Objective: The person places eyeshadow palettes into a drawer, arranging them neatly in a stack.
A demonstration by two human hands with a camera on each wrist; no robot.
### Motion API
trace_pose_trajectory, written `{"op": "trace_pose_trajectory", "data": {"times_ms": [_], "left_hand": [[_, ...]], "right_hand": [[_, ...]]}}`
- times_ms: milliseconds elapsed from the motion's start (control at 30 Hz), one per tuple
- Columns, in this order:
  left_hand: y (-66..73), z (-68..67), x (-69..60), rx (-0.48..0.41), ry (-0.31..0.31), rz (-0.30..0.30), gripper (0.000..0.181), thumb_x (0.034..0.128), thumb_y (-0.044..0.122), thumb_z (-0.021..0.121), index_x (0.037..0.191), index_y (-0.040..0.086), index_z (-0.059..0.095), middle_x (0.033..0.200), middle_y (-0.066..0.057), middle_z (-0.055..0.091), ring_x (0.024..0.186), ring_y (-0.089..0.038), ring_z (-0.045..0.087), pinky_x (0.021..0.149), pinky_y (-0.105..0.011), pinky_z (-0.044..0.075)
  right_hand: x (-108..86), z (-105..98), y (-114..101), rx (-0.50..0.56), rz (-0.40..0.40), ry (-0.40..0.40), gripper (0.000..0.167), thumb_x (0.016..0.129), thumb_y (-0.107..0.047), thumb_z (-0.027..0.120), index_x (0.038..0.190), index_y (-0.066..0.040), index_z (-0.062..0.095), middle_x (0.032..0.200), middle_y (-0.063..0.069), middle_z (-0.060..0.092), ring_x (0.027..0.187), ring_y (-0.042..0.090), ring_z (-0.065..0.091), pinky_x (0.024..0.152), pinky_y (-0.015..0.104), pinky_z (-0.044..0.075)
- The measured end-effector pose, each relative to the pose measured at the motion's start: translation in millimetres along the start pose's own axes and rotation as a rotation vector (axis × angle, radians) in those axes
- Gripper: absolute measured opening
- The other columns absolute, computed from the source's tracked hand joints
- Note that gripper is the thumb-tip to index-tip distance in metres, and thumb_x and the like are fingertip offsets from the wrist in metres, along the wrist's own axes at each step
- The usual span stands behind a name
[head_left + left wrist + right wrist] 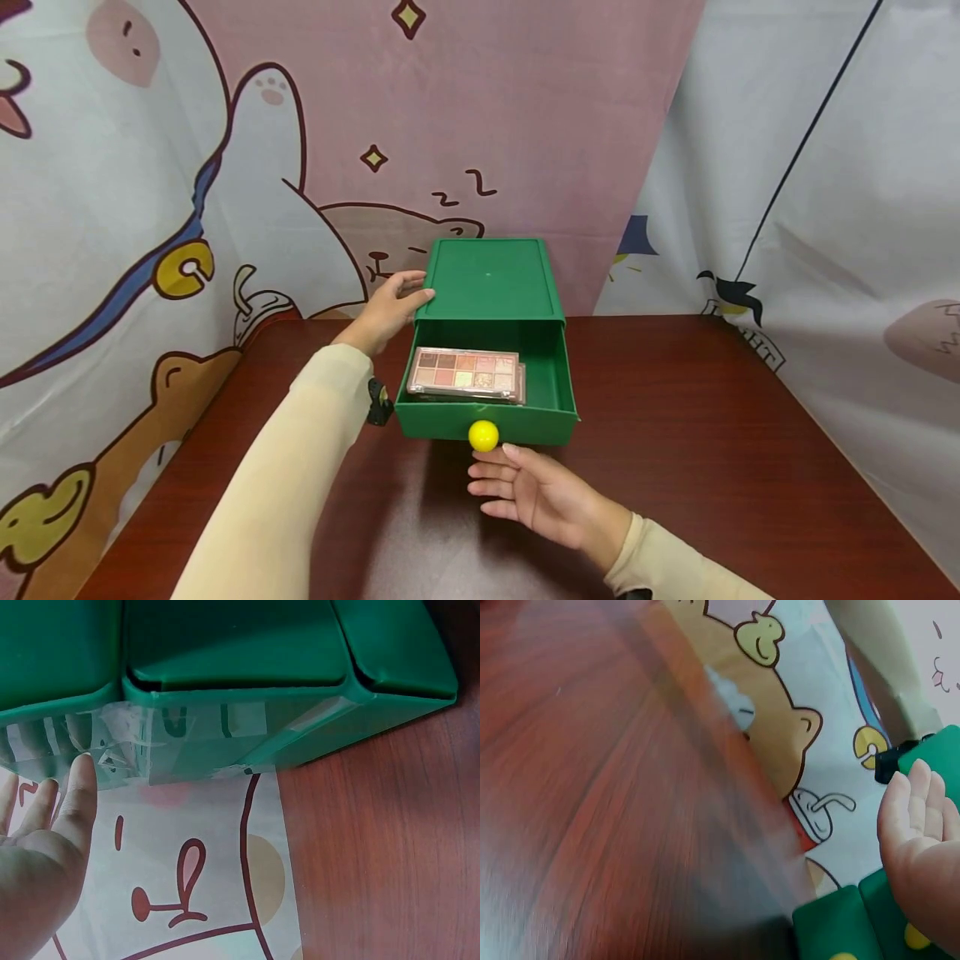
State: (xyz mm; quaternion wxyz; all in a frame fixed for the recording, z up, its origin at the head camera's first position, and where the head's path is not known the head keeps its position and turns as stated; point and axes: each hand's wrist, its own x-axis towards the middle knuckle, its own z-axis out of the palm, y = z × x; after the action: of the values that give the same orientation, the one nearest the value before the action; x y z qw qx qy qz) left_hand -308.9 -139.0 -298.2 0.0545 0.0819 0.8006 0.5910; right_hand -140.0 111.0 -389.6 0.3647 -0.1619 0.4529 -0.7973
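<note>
A green drawer box (491, 275) stands on the table with its drawer (442, 423) pulled out towards me. Inside, at the left, lies an eyeshadow palette (465, 371) with a clear lid and rows of brown, pink and pale pans; the edge of another flat case (522, 385) shows beneath it. My left hand (386, 308) rests against the box's left side, fingers extended, as the left wrist view also shows. Just below the drawer's round yellow knob (483, 435) is my right hand (551, 500), palm turned up, its fingers fairly straight and holding nothing.
The dark red-brown wooden table (675, 433) extends to both sides of the box. A printed cloth (570, 125) with cartoon animals hangs behind it and along the sides. Clear tape (120, 742) shows on the box's side in the left wrist view.
</note>
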Motion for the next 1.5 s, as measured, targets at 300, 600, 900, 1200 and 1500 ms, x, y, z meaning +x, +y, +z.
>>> {"op": "trace_pose_trajectory", "data": {"times_ms": [300,600,900,1200,1500], "left_hand": [[1.5,0.3,-1.5,0.021,-0.002,-0.001,0.054,0.1000,0.031,0.054,0.148,0.016,0.035,0.152,-0.005,0.034,0.138,-0.026,0.035,0.110,-0.047,0.035],[1.3,0.5,-0.6,0.005,0.002,-0.001,0.054,0.1001,0.030,0.054,0.148,0.016,0.035,0.152,-0.006,0.035,0.138,-0.026,0.035,0.110,-0.047,0.035],[1.6,0.2,-1.0,0.006,0.005,0.000,0.054,0.1000,0.030,0.054,0.148,0.017,0.035,0.152,-0.005,0.034,0.138,-0.026,0.035,0.110,-0.047,0.035],[-0.3,1.4,0.5,0.021,0.009,0.007,0.053,0.1000,0.030,0.054,0.148,0.017,0.035,0.152,-0.005,0.035,0.137,-0.026,0.036,0.108,-0.047,0.037],[-0.2,1.0,0.4,0.015,0.014,0.005,0.053,0.0997,0.029,0.055,0.147,0.017,0.036,0.152,-0.005,0.035,0.137,-0.026,0.036,0.108,-0.048,0.037]], "right_hand": [[15.1,15,1,0.214,0.005,-0.031,0.046,0.106,-0.039,0.025,0.116,-0.016,0.063,0.109,-0.001,0.065,0.103,0.014,0.062,0.091,0.030,0.050],[19.7,25,-7,0.276,0.013,0.108,0.048,0.105,-0.042,0.029,0.103,-0.017,0.070,0.098,-0.004,0.065,0.095,0.011,0.062,0.089,0.027,0.050],[32.7,22,-19,0.281,-0.006,0.235,0.046,0.103,-0.043,0.033,0.098,-0.015,0.069,0.097,-0.003,0.063,0.095,0.013,0.061,0.090,0.028,0.049],[56.3,13,-33,0.320,-0.043,0.351,0.045,0.102,-0.046,0.038,0.094,-0.014,0.068,0.095,-0.002,0.062,0.095,0.014,0.061,0.089,0.029,0.048],[76.0,8,-46,0.348,-0.065,0.443,0.042,0.100,-0.049,0.041,0.099,-0.013,0.063,0.099,0.001,0.060,0.097,0.016,0.060,0.089,0.029,0.049]]}}
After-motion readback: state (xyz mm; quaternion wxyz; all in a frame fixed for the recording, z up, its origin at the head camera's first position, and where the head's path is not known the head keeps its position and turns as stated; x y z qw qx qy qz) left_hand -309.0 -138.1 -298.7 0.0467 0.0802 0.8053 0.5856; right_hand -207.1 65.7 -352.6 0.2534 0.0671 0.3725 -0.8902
